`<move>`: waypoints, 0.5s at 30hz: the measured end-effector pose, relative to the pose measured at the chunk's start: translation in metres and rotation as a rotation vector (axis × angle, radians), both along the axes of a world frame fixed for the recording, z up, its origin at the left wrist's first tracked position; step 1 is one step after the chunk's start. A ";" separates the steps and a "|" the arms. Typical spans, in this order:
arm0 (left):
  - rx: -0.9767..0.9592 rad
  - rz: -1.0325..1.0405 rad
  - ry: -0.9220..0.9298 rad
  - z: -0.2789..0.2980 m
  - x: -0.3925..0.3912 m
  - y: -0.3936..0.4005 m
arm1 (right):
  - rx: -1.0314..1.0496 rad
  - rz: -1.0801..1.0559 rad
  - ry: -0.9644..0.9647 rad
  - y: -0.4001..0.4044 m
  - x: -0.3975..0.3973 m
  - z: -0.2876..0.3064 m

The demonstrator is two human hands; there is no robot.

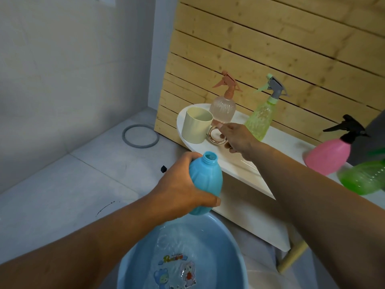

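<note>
My left hand (183, 188) grips a light blue plastic bottle (205, 182) by its body. The bottle has no cap and is held upright above a blue basin (229, 236) with water in it. My right hand (237, 138) reaches across to the white shelf (239, 165). Its thumb and fingers are at the gold ring handle (214, 135) of a cream mug (195, 127). The hand hides the handle's right side, so I cannot tell whether the fingers close on it. A clear pink spray bottle (223, 107) stands right behind the handle.
Farther right on the shelf stand a yellow-green spray bottle (260, 119), a pink one with a black trigger (329, 155) and a blurred green bottle (364, 178). A wooden slat wall (270, 49) backs the shelf. A grey ring (140, 135) lies on the tiled floor.
</note>
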State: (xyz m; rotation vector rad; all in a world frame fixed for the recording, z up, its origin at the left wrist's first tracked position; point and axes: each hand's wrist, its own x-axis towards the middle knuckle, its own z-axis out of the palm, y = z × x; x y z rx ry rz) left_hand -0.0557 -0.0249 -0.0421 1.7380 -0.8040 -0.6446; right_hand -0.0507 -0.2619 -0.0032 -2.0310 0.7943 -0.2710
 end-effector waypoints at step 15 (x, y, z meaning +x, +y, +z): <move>-0.047 0.064 0.001 0.004 -0.013 -0.014 | -0.356 -0.424 0.430 -0.059 -0.170 0.010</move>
